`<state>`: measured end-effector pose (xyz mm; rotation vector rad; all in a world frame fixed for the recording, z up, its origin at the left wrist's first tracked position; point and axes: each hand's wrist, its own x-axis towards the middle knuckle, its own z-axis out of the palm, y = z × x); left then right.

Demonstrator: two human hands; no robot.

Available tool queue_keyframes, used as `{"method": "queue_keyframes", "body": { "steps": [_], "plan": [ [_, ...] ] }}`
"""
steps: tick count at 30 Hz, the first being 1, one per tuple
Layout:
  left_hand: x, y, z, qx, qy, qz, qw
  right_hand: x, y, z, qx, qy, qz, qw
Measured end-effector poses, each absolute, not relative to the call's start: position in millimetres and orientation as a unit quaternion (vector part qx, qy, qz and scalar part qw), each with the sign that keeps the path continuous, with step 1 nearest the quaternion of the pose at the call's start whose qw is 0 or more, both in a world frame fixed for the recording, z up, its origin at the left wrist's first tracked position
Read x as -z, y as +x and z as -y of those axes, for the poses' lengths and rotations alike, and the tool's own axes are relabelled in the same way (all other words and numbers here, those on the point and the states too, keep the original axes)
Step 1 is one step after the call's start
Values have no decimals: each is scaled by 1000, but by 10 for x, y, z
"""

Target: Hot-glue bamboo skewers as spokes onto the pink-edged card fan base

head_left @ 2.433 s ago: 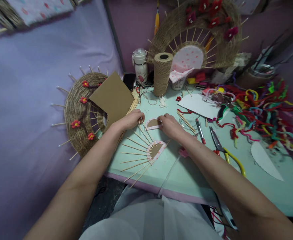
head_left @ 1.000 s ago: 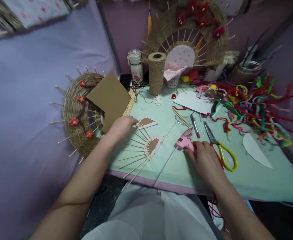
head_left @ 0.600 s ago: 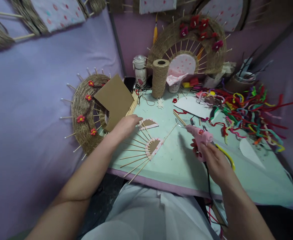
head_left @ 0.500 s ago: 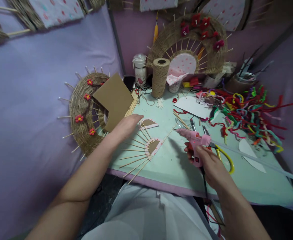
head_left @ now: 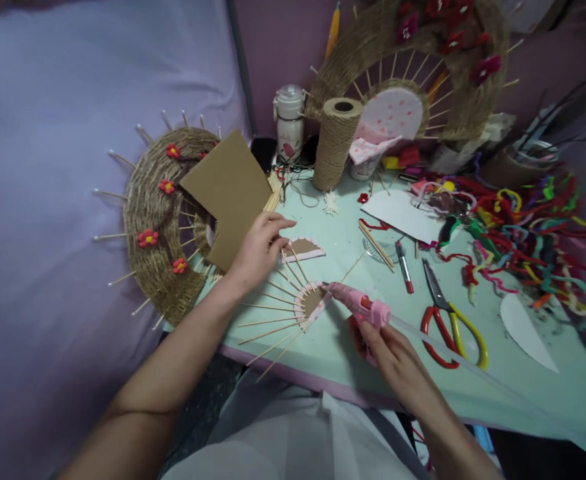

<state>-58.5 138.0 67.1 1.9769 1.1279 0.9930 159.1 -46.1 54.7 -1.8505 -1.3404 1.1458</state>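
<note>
A half-round brown card piece (head_left: 313, 301) with a pink-dotted border lies on the table, thin sticks fanning out from its curved edge. My right hand (head_left: 380, 343) is wrapped round a pink glue gun (head_left: 360, 303), its nozzle at the card's upper right corner. Beyond the sticks, my left hand (head_left: 260, 252) hovers with fingers apart, thumb near the stick tips; whether it touches one is unclear. A second half-round card piece (head_left: 305, 250) lies just right of my left fingers.
Scissors (head_left: 440, 307), a marker (head_left: 405, 268) and white card (head_left: 403, 213) lie to the right, beside tangled coloured pipe cleaners (head_left: 537, 233). Behind stand a twine spool (head_left: 337, 143) and a bottle (head_left: 289, 127). Brown cardboard (head_left: 233, 193) leans against a twine-wrapped arch (head_left: 147, 200) at left.
My right hand has brought the glue gun left, its nozzle now at the card's corner. My left hand's fingers have spread and bent downward. The view has shifted closer to the table.
</note>
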Motion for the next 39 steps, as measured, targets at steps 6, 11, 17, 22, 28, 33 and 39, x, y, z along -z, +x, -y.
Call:
{"method": "queue_keyframes", "body": {
  "steps": [6,11,17,22,28,33,39],
  "plan": [
    [-677,-569,-1379,-449,641,-463,417,-518,1596,453,-418,-691,516,285],
    [-658,-592,-1441,-455,544,-480,517,-494,1571,429,-393,-702,521,286],
    [-676,-591,-1469,-463,497,-485,552,-464,1562,412,-379,-710,524,279],
    [-718,-549,-1492,-435,470,-509,575,-468,1560,416,-374,-711,529,275],
    [-692,-540,-1511,-436,462,-506,584,-474,1574,423,-378,-710,531,268],
    [-666,-562,-1516,-437,468,-501,582,-455,1559,419,-379,-713,526,269],
    [-646,-585,-1527,-435,481,-494,579,-482,1552,412,-386,-710,523,270]
  ]
}}
